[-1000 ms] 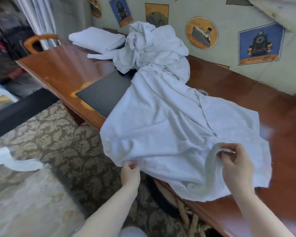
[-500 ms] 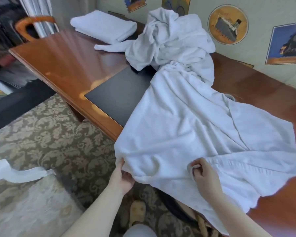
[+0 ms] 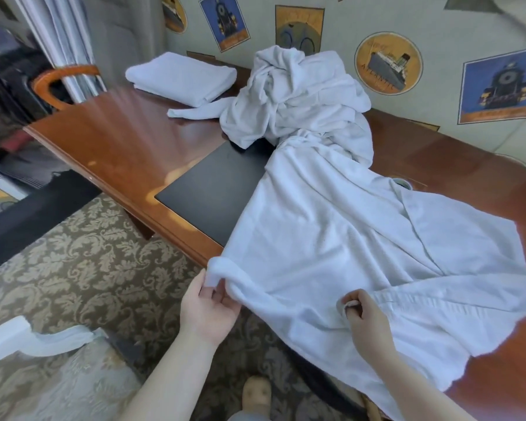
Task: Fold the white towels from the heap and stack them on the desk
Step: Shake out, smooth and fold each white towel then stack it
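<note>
Tabletop: glossy reddish-brown wood, running from 10 o'clock to 4 o'clock; carries every towel.

Spread white towel: lying across the tabletop from centre to 4 o'clock, near edge hanging over the tabletop's front edge, far end running up into the heap. Covers the right part of the black pad.

Heap of white towels: crumpled, at 12 o'clock against the wall; one twisted tail trailing left toward the folded towel.

Black pad: flat on the tabletop, just left of centre, far corner under the heap.

Folded white towel: neat rectangle at 11 o'clock on the tabletop, just beside the heap's tail.

Left hand: at 6 o'clock, below the tabletop's edge. Grip clamped on the spread towel's rolled near-left corner, thumb and fingers pinching the cloth.

Right hand: at 5 o'clock, over the hanging part of the spread towel. Grip clamped on a small bunch of the hem, fingers curled around it.

Patterned carpet: at 8 o'clock. Shoe: at 6 o'clock, on the carpet.
</note>
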Motion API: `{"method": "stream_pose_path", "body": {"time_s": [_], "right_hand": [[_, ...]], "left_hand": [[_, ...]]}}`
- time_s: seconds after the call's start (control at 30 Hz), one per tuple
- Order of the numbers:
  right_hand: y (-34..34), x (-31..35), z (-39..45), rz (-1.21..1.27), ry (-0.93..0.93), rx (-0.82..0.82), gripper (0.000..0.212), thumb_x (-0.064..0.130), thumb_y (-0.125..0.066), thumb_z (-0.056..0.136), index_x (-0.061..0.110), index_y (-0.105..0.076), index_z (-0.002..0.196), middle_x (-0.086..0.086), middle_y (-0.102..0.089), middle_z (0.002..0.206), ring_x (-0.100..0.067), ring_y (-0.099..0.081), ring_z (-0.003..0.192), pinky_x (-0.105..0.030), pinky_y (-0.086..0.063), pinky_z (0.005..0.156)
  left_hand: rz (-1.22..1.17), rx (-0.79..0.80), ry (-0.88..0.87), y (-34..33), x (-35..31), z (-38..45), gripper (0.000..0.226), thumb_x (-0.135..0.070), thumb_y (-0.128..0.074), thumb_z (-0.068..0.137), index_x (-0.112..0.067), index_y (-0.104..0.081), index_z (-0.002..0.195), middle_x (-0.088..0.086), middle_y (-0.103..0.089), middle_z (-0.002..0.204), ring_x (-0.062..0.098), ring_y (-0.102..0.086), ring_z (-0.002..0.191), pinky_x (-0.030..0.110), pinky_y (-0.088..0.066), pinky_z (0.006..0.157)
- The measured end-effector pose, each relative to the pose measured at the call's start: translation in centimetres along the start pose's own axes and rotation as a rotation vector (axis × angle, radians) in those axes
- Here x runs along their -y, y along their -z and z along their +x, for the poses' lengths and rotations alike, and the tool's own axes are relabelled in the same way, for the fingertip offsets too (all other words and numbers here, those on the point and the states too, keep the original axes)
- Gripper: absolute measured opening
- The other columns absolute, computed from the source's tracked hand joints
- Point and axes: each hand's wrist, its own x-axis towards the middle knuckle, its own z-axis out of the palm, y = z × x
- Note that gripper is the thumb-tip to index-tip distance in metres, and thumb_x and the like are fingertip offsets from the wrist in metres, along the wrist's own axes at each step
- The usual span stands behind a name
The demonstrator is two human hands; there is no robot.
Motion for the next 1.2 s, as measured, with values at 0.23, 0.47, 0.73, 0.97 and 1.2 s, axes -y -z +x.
{"method": "stream_pose_path", "body": {"time_s": [0.23, 0.47, 0.73, 0.97, 1.2], "right_hand": [[5.7, 4.2, 0.2, 0.175, 0.227, 0.088, 0.035, -0.011, -0.047, 0.082, 0.020, -0.062, 0.075, 0.011, -0.060, 0.065, -0.003, -0.049, 0.056, -0.009, -0.037, 0.055], [10.3, 8.4, 0.0, 0.424, 0.457, 0.258, 0.039, -0.024, -0.044, 0.085, 0.009, -0.064, 0.082, 0.010, -0.068, 0.086, -0.003, -0.063, 0.086, -0.010, -0.045, 0.076], [11.2, 13.3, 2.1, 0.159, 0.675, 0.421, 0.036, -0.003, -0.045, 0.083, 0.024, -0.067, 0.087, -0.006, -0.069, 0.097, -0.036, -0.062, 0.096, -0.046, -0.048, 0.088], [10.7, 16.5, 1.6, 0.191, 0.762, 0.517, 0.046, -0.023, -0.038, 0.083, 0.014, -0.055, 0.104, 0.000, -0.059, 0.103, -0.007, -0.059, 0.070, -0.022, -0.048, 0.077], [9.1, 16.5, 1.5, 0.168, 0.670, 0.489, 0.040, -0.014, -0.043, 0.085, 0.018, -0.065, 0.096, -0.013, -0.064, 0.081, -0.016, -0.057, 0.072, -0.040, -0.049, 0.076]], "left_hand": [[1.142, -0.197, -0.889, -5.6, 1.7, -4.7, 0.047, -0.043, -0.078, 0.076, -0.011, -0.053, 0.052, -0.010, -0.045, 0.067, 0.016, -0.042, 0.063, 0.030, -0.040, 0.060], [0.697, 0.073, -0.800, -9.7, 2.6, -7.2, 0.062, -0.048, -0.079, 0.073, 0.010, -0.061, 0.084, 0.001, -0.060, 0.085, 0.016, -0.055, 0.081, 0.036, -0.044, 0.077], [0.855, 0.304, -0.795, -11.5, 4.0, -9.3, 0.025, -0.035, -0.075, 0.079, -0.016, -0.068, 0.065, -0.003, -0.050, 0.067, 0.014, -0.046, 0.070, 0.031, -0.040, 0.068], [0.963, 0.191, -1.011, -11.9, 4.6, -9.7, 0.021, -0.026, -0.083, 0.074, -0.008, -0.072, 0.072, 0.019, -0.068, 0.074, 0.035, -0.065, 0.073, 0.051, -0.054, 0.071], [0.790, 0.128, -0.673, -12.9, 5.9, -10.0, 0.012, -0.024, -0.084, 0.073, -0.015, -0.077, 0.077, 0.008, -0.075, 0.079, 0.028, -0.073, 0.079, 0.039, -0.061, 0.071]]}}
